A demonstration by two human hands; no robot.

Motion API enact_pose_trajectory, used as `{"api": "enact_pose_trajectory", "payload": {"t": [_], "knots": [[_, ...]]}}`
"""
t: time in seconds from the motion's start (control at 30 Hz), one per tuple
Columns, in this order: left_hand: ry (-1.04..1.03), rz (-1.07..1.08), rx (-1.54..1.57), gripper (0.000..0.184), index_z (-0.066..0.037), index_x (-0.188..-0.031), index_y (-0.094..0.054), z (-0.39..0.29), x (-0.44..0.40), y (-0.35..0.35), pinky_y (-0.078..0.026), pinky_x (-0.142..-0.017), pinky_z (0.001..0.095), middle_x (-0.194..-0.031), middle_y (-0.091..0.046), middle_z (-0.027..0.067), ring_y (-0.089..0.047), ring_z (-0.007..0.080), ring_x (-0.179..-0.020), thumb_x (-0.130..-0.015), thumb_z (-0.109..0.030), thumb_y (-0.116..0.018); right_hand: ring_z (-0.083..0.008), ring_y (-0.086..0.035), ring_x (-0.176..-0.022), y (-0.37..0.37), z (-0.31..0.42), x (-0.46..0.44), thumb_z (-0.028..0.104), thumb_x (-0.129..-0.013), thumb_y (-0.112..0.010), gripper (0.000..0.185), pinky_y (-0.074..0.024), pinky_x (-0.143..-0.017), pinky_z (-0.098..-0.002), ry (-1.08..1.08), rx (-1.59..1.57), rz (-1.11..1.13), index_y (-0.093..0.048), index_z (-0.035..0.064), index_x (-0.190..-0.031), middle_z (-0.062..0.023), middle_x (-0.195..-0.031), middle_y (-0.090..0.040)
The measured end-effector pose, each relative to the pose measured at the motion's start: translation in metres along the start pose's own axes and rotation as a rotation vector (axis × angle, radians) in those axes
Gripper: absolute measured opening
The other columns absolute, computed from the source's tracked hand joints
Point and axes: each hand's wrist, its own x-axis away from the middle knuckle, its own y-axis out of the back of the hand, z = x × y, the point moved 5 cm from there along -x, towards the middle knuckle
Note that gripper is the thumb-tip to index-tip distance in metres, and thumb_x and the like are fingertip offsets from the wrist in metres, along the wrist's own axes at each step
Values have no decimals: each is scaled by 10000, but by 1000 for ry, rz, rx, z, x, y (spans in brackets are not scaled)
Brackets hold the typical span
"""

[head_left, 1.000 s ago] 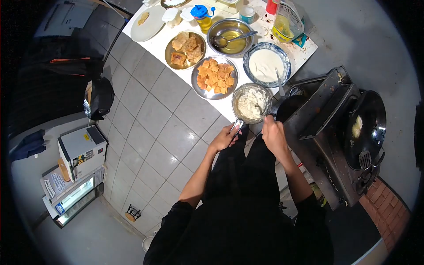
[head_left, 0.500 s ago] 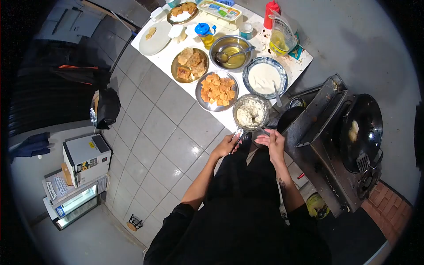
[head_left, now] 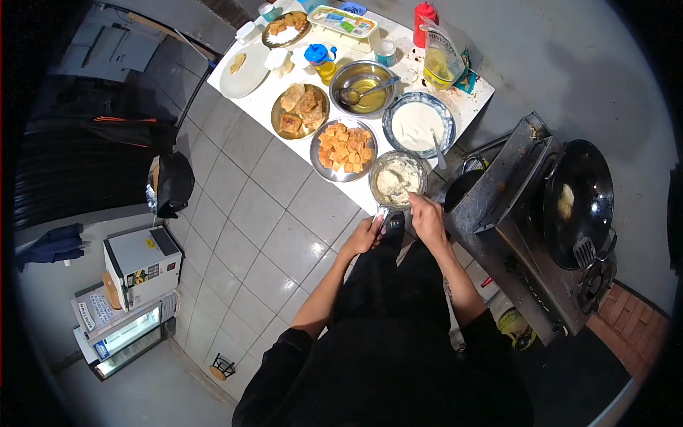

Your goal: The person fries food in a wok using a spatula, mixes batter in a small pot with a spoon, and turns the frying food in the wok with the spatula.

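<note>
My left hand (head_left: 366, 236) is closed round the handle of a metal saucepan (head_left: 374, 191) at the table's near corner. A thick, lumpy pale mixture (head_left: 388, 178) fills much of the pan. Over the pan's right edge, my right hand (head_left: 427, 219) grips a spoon (head_left: 403, 191) whose lower end is in the mixture; the fingers cover most of its handle. Just behind the pan stands a blue-rimmed bowl (head_left: 449, 128) of white batter with a spoon (head_left: 438, 151) resting in it. To the left lies a metal plate (head_left: 319, 165) of orange cubes (head_left: 345, 146).
The white table (head_left: 473, 107) also carries a bowl of yellow liquid (head_left: 370, 104), a plate of fried pieces (head_left: 304, 107), an oil bottle (head_left: 321, 65) and a red squeeze bottle (head_left: 421, 27). At my right, a stove (head_left: 512, 228) bears a black wok (head_left: 587, 185) with one piece inside.
My right hand has moved left and up over the pan and closed more tightly round the spoon. The mixture's surface has changed shape. My left hand keeps its hold on the handle.
</note>
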Motion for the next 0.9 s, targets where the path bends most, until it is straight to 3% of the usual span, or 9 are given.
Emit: {"api": "enact_pose_trajectory", "payload": {"t": [0.03, 0.2, 0.33, 0.4, 0.53, 0.6, 0.8, 0.87, 0.9], "knots": [[1, 3, 1, 583, -12, -889, -507, 2, 1, -2, -393, -461, 279, -624, -486, 33, -468, 127, -502, -1010, -557, -342, -390, -660, -759, 3, 7, 3, -13, -883, -542, 188, -529, -665, -407, 16, 68, 56, -655, -67, -1023, -236, -846, -660], [10, 12, 118, 454, -25, -876, -491, 4, 1, -5, -389, -455, 271, -626, -471, 22, -450, 113, -487, -1036, -437, -392, -425, -652, -874, 39, 5, 13, -23, -877, -524, 188, -527, -731, -452, -60, 184, 268, -647, -75, -1009, -271, -940, -658], [1, -5, 116, 454, -23, -874, -494, 0, 2, -6, -392, -458, 270, -627, -474, 22, -457, 112, -488, -1036, -434, -390, -448, -628, -799, 59, 20, -6, -47, -869, -512, 89, -502, -683, -489, 33, 263, 114, -585, -55, -919, -262, -861, -645], [-11, -27, 26, 563, -20, -854, -506, 1, 0, -3, -410, -468, 285, -625, -482, 28, -482, 125, -508, -1017, -536, -348, -439, -637, -799, 55, 20, -17, -46, -858, -512, 70, -511, -684, -486, 47, 368, 67, -573, -56, -890, -258, -847, -646], [-30, -26, -16, 559, -18, -852, -515, 6, -2, 1, -422, -471, 285, -625, -493, 29, -494, 126, -510, -1019, -527, -354, -432, -647, -769, 34, 10, -24, -37, -832, -514, 82, -518, -677, -484, 118, 503, 94, -586, -52, -867, -254, -809, -645], [-30, -26, -18, 567, -13, -861, -526, 5, -4, 1, -426, -470, 284, -628, -500, 33, -506, 128, -510, -1016, -531, -356, -432, -647, -729, 24, 7, -16, -18, -803, -521, 101, -520, -677, -495, 8, 571, 238, -610, -44, -844, -256, -778, -644], [2, -27, 5, 563, -5, -888, -531, 3, -3, 1, -425, -469, 281, -626, -498, 32, -512, 126, -511, -1009, -534, -381, -389, -653, -656, 14, 1, 4, 78, -868, -560, 165, -494, -614, -487, -22, 342, 135, -615, -48, -777, -252, -684, -616], [4, -24, 20, 539, -13, -892, -527, 3, -6, 5, -417, -450, 276, -624, -502, 32, -497, 121, -488, -1010, -521, -394, -280, -639, -543, 9, -21, 6, 130, -915, -569, 228, -473, -487, -432, -521, -47, 214, -611, -43, -773, -192, -616, -597], [14, -25, 38, 515, -20, -896, -524, 4, -8, 6, -408, -431, 271, -622, -506, 31, -483, 115, -466, -1011, -508, -408, -171, -603, -497, -1, -43, 13, 175, -947, -571, 265, -447, -406, -345, -677, -317, 140, -614, -46, -807, -113, -617, -584]]}}
